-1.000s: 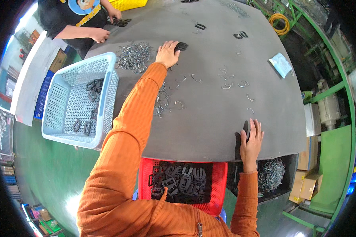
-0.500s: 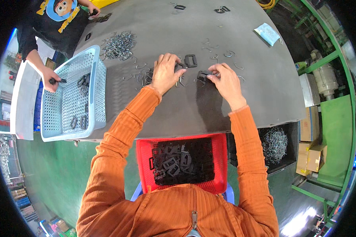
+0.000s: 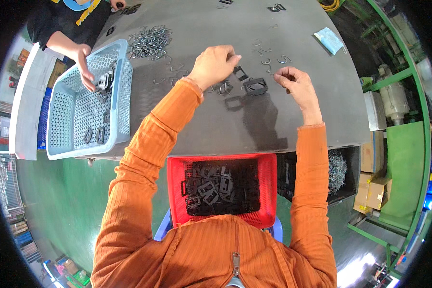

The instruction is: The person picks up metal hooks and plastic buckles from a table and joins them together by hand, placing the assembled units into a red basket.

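Note:
Over the table's middle, my left hand [image 3: 215, 65] is closed with its fingers curled downward; what they hold, if anything, is hidden. Beside its thumb is a black rectangular buckle [image 3: 240, 73]. A thicker black buckle or small stack [image 3: 256, 86] lies between my hands, apart from both. More black pieces with bent metal wire [image 3: 224, 88] lie under my left wrist's right side. My right hand [image 3: 298, 86] is raised to the right, thumb and forefinger brought together near the loose wire hooks [image 3: 268, 63]; anything in the pinch is too small to name.
A heap of metal hooks [image 3: 150, 42] lies far left. Beside it, a co-worker's open hand [image 3: 84, 67] is over a light-blue basket [image 3: 122, 96] of black buckles. A red basket [image 3: 175, 168] of black parts stands before me. A blue mask [image 3: 329, 41] lies far right.
My right hand has let go of the black buckle and moved right toward the hooks. My left hand has risen slightly away. The co-worker's hand has opened, releasing black buckles into the blue basket.

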The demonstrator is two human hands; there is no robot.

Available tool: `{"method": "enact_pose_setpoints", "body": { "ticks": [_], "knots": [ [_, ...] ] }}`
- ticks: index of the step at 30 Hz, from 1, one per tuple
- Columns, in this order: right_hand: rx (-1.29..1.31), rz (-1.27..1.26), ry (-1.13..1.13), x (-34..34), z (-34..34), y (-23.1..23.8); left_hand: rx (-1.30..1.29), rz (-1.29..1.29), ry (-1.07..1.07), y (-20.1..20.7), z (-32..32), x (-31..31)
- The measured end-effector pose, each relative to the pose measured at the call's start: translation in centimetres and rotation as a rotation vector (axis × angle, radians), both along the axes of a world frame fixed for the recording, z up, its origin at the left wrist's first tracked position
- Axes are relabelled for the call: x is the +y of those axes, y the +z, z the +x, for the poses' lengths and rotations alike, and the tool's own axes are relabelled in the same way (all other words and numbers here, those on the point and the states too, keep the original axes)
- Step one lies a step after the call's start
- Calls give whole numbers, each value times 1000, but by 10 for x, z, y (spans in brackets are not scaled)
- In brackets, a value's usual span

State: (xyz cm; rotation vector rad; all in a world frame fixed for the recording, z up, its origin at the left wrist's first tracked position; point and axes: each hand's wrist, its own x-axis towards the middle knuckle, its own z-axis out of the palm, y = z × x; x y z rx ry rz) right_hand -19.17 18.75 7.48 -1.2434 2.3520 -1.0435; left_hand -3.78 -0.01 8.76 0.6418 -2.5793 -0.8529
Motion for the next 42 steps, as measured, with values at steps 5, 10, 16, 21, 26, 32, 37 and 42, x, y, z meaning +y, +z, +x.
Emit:
{"method": "enact_pose_setpoints", "body": {
  "ticks": [5, 10, 16, 21, 26, 32, 37, 42],
  "knots": [
    [3, 46, 65, -6, 1, 14, -384, -35, -12, 11, -15, -19],
    [256, 131, -172, 6, 0, 0, -420, 562, -28, 20, -11, -29],
    [401, 106, 110, -5, 33, -28, -305, 698, 80, 0, -7, -53],
    [249, 186, 78, -9, 35, -28, -432, -111, 201, -14, -5, -29],
    [169, 198, 75, -8, 35, -35, -446, -356, 175, -41, -5, 5],
    [70, 173, 76, -6, 33, -38, -131, -110, 142, -54, 6, -15],
    [31, 311, 85, -2, 51, -26, -42, 259, -259, 6, 75, 26],
    [144, 304, 139, 8, 55, -31, -28, 180, -67, -1, 175, 85]
  ]
}}
